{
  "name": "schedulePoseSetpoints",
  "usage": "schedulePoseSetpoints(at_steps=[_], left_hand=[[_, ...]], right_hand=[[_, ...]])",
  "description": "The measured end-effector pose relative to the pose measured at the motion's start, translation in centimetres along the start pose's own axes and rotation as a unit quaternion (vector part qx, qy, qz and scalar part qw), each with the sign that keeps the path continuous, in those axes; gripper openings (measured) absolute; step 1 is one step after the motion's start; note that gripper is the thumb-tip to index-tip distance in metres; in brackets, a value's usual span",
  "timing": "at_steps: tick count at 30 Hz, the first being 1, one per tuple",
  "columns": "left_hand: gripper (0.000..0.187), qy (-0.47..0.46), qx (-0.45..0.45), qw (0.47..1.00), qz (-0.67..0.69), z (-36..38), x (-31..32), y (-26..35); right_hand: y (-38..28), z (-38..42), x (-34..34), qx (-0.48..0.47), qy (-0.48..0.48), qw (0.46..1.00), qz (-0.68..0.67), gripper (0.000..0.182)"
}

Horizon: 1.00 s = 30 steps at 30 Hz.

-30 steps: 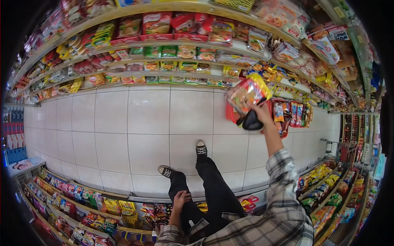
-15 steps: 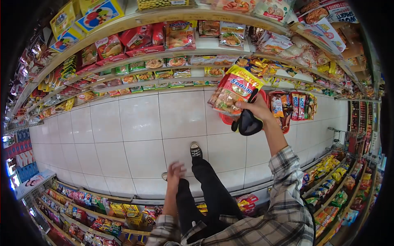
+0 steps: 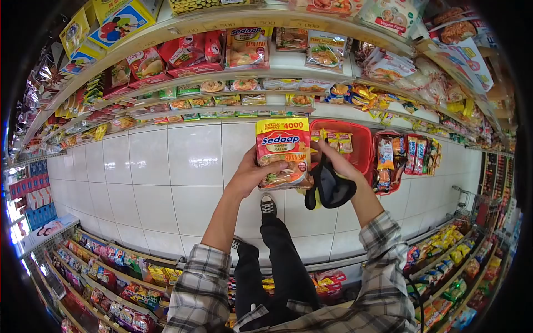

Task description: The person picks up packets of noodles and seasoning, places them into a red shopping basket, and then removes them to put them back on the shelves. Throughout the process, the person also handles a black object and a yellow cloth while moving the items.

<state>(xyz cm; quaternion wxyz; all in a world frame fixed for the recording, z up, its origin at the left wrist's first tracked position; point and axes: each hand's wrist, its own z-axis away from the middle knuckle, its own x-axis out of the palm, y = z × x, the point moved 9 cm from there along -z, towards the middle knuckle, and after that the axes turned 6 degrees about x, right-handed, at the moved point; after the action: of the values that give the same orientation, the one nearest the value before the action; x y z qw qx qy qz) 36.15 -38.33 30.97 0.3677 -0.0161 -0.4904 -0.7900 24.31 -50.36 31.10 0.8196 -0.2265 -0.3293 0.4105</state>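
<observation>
Upright in front of me is a stack of Sedaap seasoning packets [image 3: 282, 145], yellow at the top and red below. My left hand [image 3: 251, 172] grips its left side, thumb across the front. At the right edge of the stack, my right hand [image 3: 333, 158] holds it with the fingers partly hidden behind. A black strapped item [image 3: 335, 190] hangs at my right hand. Just behind that hand is a red basket [image 3: 363, 145] with small yellow packets [image 3: 344, 142] inside.
Stocked shelves [image 3: 222, 72] curve across the far side, and more shelves [image 3: 127, 277] run behind my legs. A second red basket [image 3: 395, 186] with snack packs stands to the right. A metal cart [image 3: 472, 205] is at the far right. White tiles [image 3: 194, 150] cover the floor.
My left hand has risen from beside my leg and taken hold of the packets. My right hand has brought them left and nearer, away from over the basket, which now shows more.
</observation>
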Motion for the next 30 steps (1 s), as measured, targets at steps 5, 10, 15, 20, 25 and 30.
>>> schedulePoseSetpoints(at_steps=[5, 10, 15, 20, 25, 30], left_hand=[[0.078, 0.030, 0.094, 0.995, -0.027, -2.0, 0.1, 4.1], [0.079, -0.042, 0.192, 0.973, -0.120, -3.4, 3.9, 10.9], [0.085, -0.123, 0.272, 0.907, -0.296, -5.9, 5.4, 15.1], [0.066, -0.126, 0.289, 0.902, -0.294, -11.4, 6.7, 19.1], [0.064, 0.064, 0.165, 0.774, -0.608, -16.4, 3.8, 21.8], [0.050, 0.155, 0.321, 0.707, -0.610, -13.9, 4.0, 22.3]], right_hand=[[-3.2, 0.7, 1.0, -0.087, 0.037, 0.988, 0.123, 0.070], [-7.2, 1.4, 0.0, -0.138, 0.086, 0.986, 0.030, 0.062], [-11.0, 1.9, -1.6, -0.195, 0.187, 0.963, 0.011, 0.059], [-18.8, -1.4, -4.1, -0.327, 0.194, 0.923, 0.051, 0.049], [-22.1, -6.2, -6.0, -0.214, 0.348, 0.875, 0.261, 0.052], [-22.5, -8.4, -4.5, -0.152, 0.397, 0.776, 0.466, 0.061]])
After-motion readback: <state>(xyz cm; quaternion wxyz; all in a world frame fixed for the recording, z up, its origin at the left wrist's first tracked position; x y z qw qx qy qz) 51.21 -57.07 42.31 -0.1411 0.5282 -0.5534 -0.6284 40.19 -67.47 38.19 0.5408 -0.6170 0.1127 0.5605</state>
